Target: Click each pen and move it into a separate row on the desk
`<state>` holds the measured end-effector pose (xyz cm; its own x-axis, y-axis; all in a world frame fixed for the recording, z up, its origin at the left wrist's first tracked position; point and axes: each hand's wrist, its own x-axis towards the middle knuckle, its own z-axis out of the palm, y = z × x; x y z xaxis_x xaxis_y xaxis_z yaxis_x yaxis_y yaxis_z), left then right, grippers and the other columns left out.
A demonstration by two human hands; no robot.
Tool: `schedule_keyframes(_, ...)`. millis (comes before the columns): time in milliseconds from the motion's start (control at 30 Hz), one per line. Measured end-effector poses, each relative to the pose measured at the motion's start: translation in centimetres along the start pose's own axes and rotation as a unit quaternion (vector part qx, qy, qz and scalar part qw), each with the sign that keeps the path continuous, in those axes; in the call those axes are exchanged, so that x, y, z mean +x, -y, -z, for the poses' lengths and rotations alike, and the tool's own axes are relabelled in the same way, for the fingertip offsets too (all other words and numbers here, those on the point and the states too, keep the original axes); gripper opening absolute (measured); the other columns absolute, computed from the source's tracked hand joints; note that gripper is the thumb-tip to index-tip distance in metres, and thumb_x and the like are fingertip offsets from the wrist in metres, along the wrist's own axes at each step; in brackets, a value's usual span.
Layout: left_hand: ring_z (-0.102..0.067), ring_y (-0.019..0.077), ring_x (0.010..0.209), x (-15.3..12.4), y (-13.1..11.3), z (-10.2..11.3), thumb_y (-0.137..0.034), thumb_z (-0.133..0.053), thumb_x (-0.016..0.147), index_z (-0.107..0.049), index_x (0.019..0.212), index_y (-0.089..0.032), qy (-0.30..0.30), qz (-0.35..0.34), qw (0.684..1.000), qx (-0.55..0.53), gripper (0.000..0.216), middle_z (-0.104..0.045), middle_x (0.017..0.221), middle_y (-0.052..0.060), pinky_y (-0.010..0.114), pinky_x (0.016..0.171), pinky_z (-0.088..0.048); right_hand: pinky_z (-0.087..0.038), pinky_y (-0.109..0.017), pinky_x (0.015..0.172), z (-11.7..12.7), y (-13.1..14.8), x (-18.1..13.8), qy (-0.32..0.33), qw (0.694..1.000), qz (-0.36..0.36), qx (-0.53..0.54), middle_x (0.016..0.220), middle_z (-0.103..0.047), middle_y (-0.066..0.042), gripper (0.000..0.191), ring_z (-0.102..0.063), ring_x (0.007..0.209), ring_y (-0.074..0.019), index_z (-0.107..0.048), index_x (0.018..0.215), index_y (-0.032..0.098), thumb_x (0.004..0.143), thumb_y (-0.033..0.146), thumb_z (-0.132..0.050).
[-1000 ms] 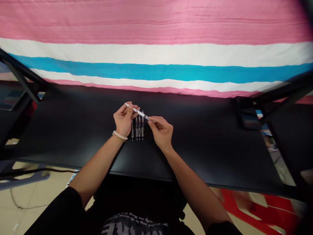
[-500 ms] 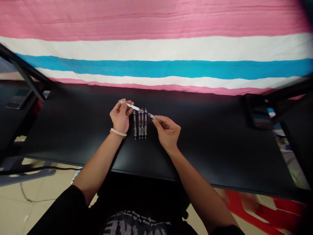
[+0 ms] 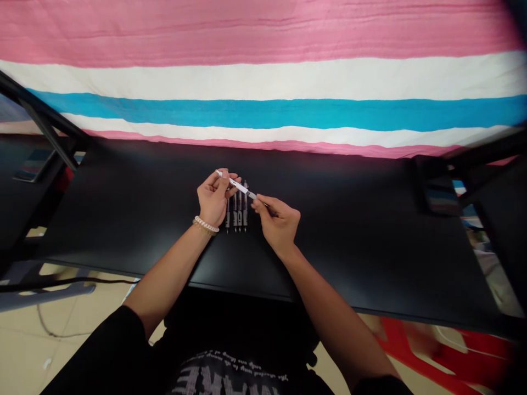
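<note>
Between my two hands a white pen [image 3: 237,185] slants down to the right, a little above the table. My left hand [image 3: 214,196] pinches its white upper end between thumb and fingers. On the grey lower end, my right hand [image 3: 278,219] closes with thumb and forefinger, hiding the tip. The white and grey parts meet, with no gap that I can see. Beneath the held pen, several clear pens with grey grips [image 3: 240,218] lie side by side, tips toward me; my left fingers and the held pen partly cover their upper ends.
The black table [image 3: 354,236] reaches to a striped cloth [image 3: 263,114] at the back. A dark phone-like object [image 3: 438,189] rests at the right, another phone [image 3: 35,164] at the far left. Black metal bars [image 3: 49,129] flank the table. A red plastic stool [image 3: 411,351] stands below right.
My left hand has moved right toward my right hand. The white barrel and the grey section, apart before with the inside showing between them, now meet end to end.
</note>
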<state>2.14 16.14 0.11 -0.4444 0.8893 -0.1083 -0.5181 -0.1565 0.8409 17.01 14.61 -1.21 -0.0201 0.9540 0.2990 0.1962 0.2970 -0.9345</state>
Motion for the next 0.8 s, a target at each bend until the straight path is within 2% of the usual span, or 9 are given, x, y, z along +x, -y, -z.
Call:
schedule_keyframes(67, -0.074, 0.0161, 0.078, -0.03, -0.11, -0.04, -0.039, -0.084, 0.072, -0.07, 0.092, -0.017, 0.008, -0.01, 1.0, 0.007, 0.033, -0.075, 0.085, 0.005, 0.028, 0.072, -0.06, -0.063, -0.03, 0.057, -0.13, -0.12, -0.02, 0.029, 0.997, -0.06, 0.043, 0.071, -0.074, -0.001, 0.023, -0.071, 0.058, -0.0154, -0.074, 0.1, 0.023, 0.093, 0.04, -0.061)
schedule_keyframes(100, -0.074, 0.0163, 0.078, -0.02, -0.15, -0.05, -0.039, -0.085, 0.071, -0.07, 0.092, -0.017, 0.006, -0.017, 1.0, 0.008, 0.034, -0.075, 0.085, 0.005, 0.028, 0.071, -0.06, -0.062, -0.029, 0.056, -0.18, -0.21, 0.0, 0.039, 0.995, -0.073, 0.061, 0.072, -0.074, 0.0, 0.026, -0.071, 0.058, -0.0151, -0.071, 0.107, 0.022, 0.093, 0.041, -0.061)
schedule_keyframes(167, -0.074, 0.0164, 0.078, 0.07, -0.21, -0.02, -0.04, -0.085, 0.071, -0.07, 0.091, -0.017, -0.01, -0.029, 1.0, 0.004, 0.035, -0.075, 0.085, 0.005, 0.027, 0.07, -0.06, -0.064, -0.031, 0.068, -0.21, -0.39, 0.08, 0.044, 0.995, -0.054, 0.07, 0.086, -0.075, -0.002, 0.034, -0.074, 0.072, -0.0165, -0.066, 0.117, 0.024, 0.087, 0.04, -0.069)
schedule_keyframes(233, -0.074, 0.0161, 0.078, 0.2, -0.24, 0.07, -0.041, -0.085, 0.071, -0.07, 0.091, -0.017, -0.023, -0.034, 0.999, 0.002, 0.034, -0.075, 0.085, 0.005, 0.027, 0.071, -0.06, -0.064, -0.034, 0.08, -0.13, -0.54, 0.2, 0.048, 0.997, -0.019, 0.053, 0.095, -0.075, -0.003, 0.032, -0.075, 0.082, -0.0175, -0.067, 0.113, 0.025, 0.084, 0.037, -0.073)
schedule_keyframes(267, -0.074, 0.016, 0.078, 0.25, -0.26, 0.12, -0.041, -0.085, 0.071, -0.07, 0.091, -0.017, -0.026, -0.033, 0.999, 0.003, 0.034, -0.075, 0.084, 0.005, 0.026, 0.071, -0.06, -0.064, -0.034, 0.08, -0.06, -0.58, 0.25, 0.058, 0.997, -0.013, 0.045, 0.094, -0.075, -0.003, 0.025, -0.075, 0.081, -0.0173, -0.069, 0.107, 0.024, 0.086, 0.037, -0.071)
schedule_keyframes(367, -0.074, 0.0164, 0.078, 0.28, -0.29, 0.2, -0.041, -0.085, 0.071, -0.07, 0.091, -0.017, -0.024, -0.029, 0.999, 0.006, 0.035, -0.075, 0.084, 0.005, 0.027, 0.071, -0.059, -0.064, -0.03, 0.067, 0.16, -0.52, 0.3, 0.064, 0.997, -0.034, 0.034, 0.085, -0.074, -0.002, 0.023, -0.074, 0.067, -0.0156, -0.07, 0.104, 0.023, 0.089, 0.04, -0.066)
schedule_keyframes(433, -0.074, 0.0168, 0.079, 0.22, -0.28, 0.19, -0.041, -0.085, 0.071, -0.07, 0.091, -0.017, -0.022, -0.027, 0.999, 0.004, 0.034, -0.075, 0.084, 0.005, 0.027, 0.071, -0.06, -0.063, -0.028, 0.062, 0.27, -0.32, 0.27, 0.049, 0.998, -0.035, 0.028, 0.086, -0.074, -0.002, 0.027, -0.073, 0.065, -0.0151, -0.069, 0.107, 0.023, 0.088, 0.042, -0.068)
schedule_keyframes(567, -0.074, 0.0165, 0.078, 0.12, -0.19, 0.17, -0.04, -0.084, 0.072, -0.07, 0.092, -0.017, -0.014, -0.02, 1.0, 0.0, 0.034, -0.075, 0.085, 0.005, 0.028, 0.072, -0.059, -0.058, -0.025, 0.052, 0.35, 0.09, 0.21, 0.069, 0.997, -0.045, 0.008, 0.072, -0.071, 0.0, 0.027, -0.069, 0.054, -0.0127, -0.069, 0.098, 0.021, 0.091, 0.046, -0.062)
schedule_keyframes(800, -0.073, 0.0161, 0.079, 0.02, -0.26, 0.12, -0.041, -0.083, 0.073, -0.069, 0.092, -0.018, -0.019, -0.013, 1.0, 0.011, 0.032, -0.075, 0.085, 0.005, 0.029, 0.074, -0.059, -0.053, -0.023, 0.049, 0.43, 0.21, 0.29, 0.079, 0.996, -0.036, -0.007, 0.068, -0.068, 0.002, 0.028, -0.063, 0.05, -0.0105, -0.067, 0.095, 0.021, 0.092, 0.048, -0.061)
